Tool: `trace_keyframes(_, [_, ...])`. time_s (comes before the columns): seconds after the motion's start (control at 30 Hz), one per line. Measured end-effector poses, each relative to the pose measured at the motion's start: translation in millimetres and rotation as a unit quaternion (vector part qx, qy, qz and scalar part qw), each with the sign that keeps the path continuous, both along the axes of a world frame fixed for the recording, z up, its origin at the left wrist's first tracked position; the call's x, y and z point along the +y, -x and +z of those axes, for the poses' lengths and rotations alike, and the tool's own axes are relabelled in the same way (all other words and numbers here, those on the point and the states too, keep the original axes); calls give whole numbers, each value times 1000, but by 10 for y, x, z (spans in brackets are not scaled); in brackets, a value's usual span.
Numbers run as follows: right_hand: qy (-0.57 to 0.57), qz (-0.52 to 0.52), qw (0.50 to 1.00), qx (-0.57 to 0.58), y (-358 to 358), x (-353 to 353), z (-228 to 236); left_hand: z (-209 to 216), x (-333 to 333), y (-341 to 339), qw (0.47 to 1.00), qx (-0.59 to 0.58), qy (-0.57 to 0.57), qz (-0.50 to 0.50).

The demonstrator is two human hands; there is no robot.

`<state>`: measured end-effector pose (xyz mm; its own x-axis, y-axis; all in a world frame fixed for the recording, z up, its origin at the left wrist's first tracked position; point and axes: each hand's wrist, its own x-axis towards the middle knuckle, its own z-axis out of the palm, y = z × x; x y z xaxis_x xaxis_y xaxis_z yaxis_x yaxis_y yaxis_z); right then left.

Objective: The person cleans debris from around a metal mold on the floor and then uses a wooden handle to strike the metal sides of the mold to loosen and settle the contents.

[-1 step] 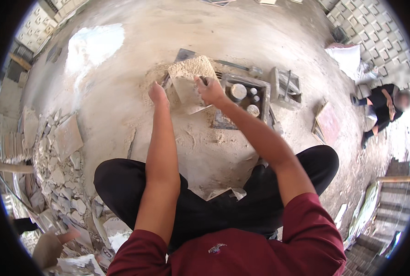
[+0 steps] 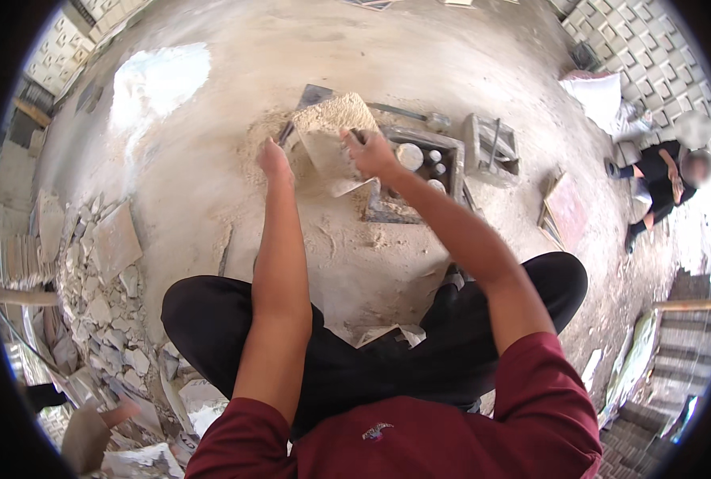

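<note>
A pale slab [image 2: 326, 156] lies on the dusty floor ahead of me, smooth on its near part. Coarse sandy crumbs [image 2: 338, 110] cover its far part. My left hand [image 2: 275, 163] is closed at the slab's left side, around a short dark handle [image 2: 287, 132] that pokes up from the fist. Over the slab's right part my right hand [image 2: 373, 156] is also closed, with a dark piece [image 2: 358, 136] between thumb and fingers. Whether the two dark parts belong to one tool I cannot tell. A dark flat plate [image 2: 313, 96] sits just beyond the slab.
Right of the slab stands a dark frame tray [image 2: 459, 164] holding several round pieces. Past it is a grey box [image 2: 477, 164] with a bar across it. Broken shards [image 2: 100, 307] lie left; leaning tiles [image 2: 567, 203] and a seated person [image 2: 665, 180] are right.
The dark handle at my left fist stands out more clearly, tilted upward. Both hands have barely moved, still beside and over the slab.
</note>
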<state>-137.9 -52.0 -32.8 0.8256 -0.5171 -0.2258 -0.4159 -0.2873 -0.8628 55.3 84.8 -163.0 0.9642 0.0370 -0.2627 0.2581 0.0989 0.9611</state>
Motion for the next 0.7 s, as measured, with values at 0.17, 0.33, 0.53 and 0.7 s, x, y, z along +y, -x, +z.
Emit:
trace_keyframes(0.17, [195,86,969,123,726,-1377,134,288,-915,793,983,-50,-30,-172])
trace_keyframes(0.33, [316,103,935,124,1264,-2126,309,127,-1318,1153,948,-132,9,-289])
trace_keyframes(0.53, [333,112,932,90,1634,-2560,265,43,-2035,1472,930,-168,35,-325])
trace_keyframes(0.7, [287,132,930,190,1677,-2808,171,111,-2537,1662,898,-112,79,-419])
